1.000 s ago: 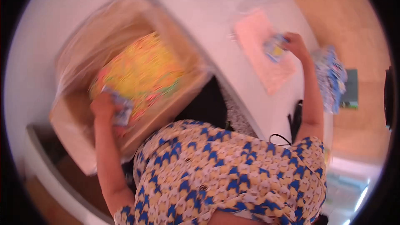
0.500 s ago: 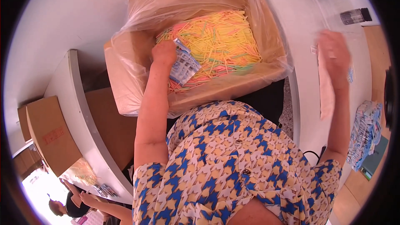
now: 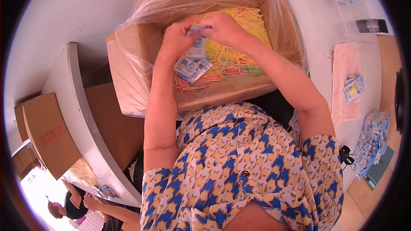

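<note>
Both hands are over a large cardboard box (image 3: pixel 130 79) lined with clear plastic and holding thin yellow, pink and green sticks (image 3: pixel 239 55). My left hand (image 3: pixel 176 40) is closed on small printed plastic packets (image 3: pixel 195 69) in blue and white, which hang below its fingers. My right hand (image 3: pixel 224 29) meets it at the upper end of a packet, fingers pinched there and slightly blurred. The fingertips hide what exactly lies between them.
On the white table to the right lies a pink cloth (image 3: pixel 346 60) with a few filled packets (image 3: pixel 354 89) on it. Beyond are a dark-lidded jar (image 3: pixel 371 26) and packet piles (image 3: pixel 371 141). At left stand a brown carton (image 3: pixel 53 137) and another person (image 3: pixel 75 205).
My right hand has come from above the pink cloth to the left, into the box, and met my left hand at the packets. The packets on the cloth are now uncovered.
</note>
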`<state>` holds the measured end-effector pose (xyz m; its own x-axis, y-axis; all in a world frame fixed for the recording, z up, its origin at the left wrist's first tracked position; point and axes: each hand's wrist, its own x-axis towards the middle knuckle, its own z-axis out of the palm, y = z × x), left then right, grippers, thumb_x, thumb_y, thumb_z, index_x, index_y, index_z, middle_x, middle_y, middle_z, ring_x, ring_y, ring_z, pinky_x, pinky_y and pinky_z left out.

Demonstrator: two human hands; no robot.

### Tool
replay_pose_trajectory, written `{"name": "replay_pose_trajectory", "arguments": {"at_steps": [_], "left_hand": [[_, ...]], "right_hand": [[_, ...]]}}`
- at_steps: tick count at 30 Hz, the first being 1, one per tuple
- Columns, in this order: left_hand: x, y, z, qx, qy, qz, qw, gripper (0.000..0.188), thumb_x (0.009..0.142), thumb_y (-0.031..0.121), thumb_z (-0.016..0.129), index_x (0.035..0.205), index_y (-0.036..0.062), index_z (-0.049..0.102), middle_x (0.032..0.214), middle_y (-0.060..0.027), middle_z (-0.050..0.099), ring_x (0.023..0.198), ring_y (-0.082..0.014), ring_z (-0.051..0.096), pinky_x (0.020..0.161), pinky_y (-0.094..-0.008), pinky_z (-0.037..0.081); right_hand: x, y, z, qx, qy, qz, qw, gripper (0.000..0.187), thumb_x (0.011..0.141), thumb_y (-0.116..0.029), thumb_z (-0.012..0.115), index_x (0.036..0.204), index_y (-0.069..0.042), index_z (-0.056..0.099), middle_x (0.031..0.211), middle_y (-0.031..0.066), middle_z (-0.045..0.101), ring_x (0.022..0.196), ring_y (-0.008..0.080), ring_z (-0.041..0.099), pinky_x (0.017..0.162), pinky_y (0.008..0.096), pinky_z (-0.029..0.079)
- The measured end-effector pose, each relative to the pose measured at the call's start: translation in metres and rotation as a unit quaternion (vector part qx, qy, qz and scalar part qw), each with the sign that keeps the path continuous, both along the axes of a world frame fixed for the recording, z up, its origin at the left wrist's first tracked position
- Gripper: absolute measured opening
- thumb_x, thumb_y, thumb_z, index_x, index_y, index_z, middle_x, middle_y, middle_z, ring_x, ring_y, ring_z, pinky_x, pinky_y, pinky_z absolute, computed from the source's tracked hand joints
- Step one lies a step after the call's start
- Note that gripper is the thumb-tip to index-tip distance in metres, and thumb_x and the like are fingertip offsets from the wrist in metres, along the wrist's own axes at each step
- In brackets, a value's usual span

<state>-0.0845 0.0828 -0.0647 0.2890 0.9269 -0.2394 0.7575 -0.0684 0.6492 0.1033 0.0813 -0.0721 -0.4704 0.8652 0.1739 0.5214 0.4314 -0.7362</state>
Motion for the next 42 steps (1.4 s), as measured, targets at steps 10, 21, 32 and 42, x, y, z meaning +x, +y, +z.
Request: {"name": "replay_pose_trajectory", "arguments": {"at_steps": [10, 21, 32, 42], "left_hand": [[0.080, -0.013, 0.003, -0.003, 0.516, -0.068, 0.854, 0.106, 0.043, 0.051, 0.086, 0.128, 0.0065, 0.040, 0.123, -0.0110, 0.053, 0.115, -0.0287, 0.050, 0.089, -0.0555, 0.037], [0.028, -0.057, -0.024, 0.047, 0.468, -0.033, 0.882, 0.110, 0.038, 0.049, 0.088, 0.126, 0.0059, 0.038, 0.121, -0.0118, 0.048, 0.114, -0.0302, 0.046, 0.088, -0.0525, 0.032], [-0.024, -0.058, -0.036, 0.004, 0.187, -0.060, 0.980, 0.063, 0.054, 0.016, 0.085, 0.104, 0.0050, 0.048, 0.086, -0.0155, 0.065, 0.085, -0.0312, 0.064, 0.079, -0.0416, 0.045], [-0.079, -0.007, 0.005, 0.027, 0.105, 0.010, 0.994, 0.056, 0.057, 0.008, 0.081, 0.104, 0.0040, 0.052, 0.093, -0.0156, 0.066, 0.091, -0.0348, 0.063, 0.077, -0.0416, 0.050]], "right_hand": [[0.151, -0.021, 0.007, -0.074, 0.095, -0.178, 0.977, 0.017, 0.084, -0.014, 0.064, 0.080, 0.002, 0.060, 0.063, -0.0021, 0.051, 0.060, 0.0043, 0.043, 0.054, 0.0236, 0.037], [0.132, -0.051, 0.057, 0.037, 0.209, -0.189, 0.959, 0.010, 0.083, -0.006, 0.065, 0.087, 0.002, 0.061, 0.068, -0.0007, 0.055, 0.063, 0.0042, 0.045, 0.056, 0.0211, 0.040], [0.102, -0.047, 0.068, 0.094, 0.133, -0.186, 0.969, 0.011, 0.083, -0.005, 0.066, 0.090, 0.002, 0.061, 0.072, -0.0016, 0.058, 0.065, 0.0033, 0.048, 0.058, 0.0195, 0.042], [0.051, -0.037, 0.085, 0.022, 0.161, -0.176, 0.971, 0.009, 0.084, -0.004, 0.065, 0.090, 0.002, 0.063, 0.072, -0.0017, 0.060, 0.067, 0.0033, 0.051, 0.060, 0.0196, 0.044]]}}
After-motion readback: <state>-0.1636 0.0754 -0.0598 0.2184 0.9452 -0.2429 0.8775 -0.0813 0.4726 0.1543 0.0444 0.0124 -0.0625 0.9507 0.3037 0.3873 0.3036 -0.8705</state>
